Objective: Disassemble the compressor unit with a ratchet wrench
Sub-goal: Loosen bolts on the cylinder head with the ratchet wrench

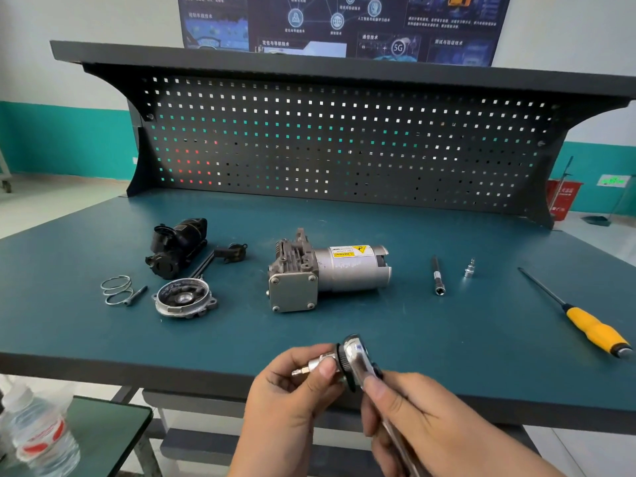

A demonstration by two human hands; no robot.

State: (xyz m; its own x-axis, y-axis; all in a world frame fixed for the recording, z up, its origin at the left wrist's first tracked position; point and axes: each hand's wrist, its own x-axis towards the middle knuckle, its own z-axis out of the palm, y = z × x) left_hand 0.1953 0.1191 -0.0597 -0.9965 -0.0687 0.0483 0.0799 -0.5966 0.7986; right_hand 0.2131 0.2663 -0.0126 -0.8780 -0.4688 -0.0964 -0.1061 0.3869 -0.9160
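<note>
Pinches bit (pixel 304 370) in left hand (pixel 285 401); grips ratchet wrench (pixel 356 352) in right hand (pixel 423 428); likely heavy, hard compressor unit (pixel 344 273); hold it by the sides.

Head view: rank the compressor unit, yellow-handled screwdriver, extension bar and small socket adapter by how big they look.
1. compressor unit, bulkiest by far.
2. yellow-handled screwdriver, similar length but thin; the wide-angle edge makes that comparison unsure.
3. extension bar.
4. small socket adapter, smallest.
</note>
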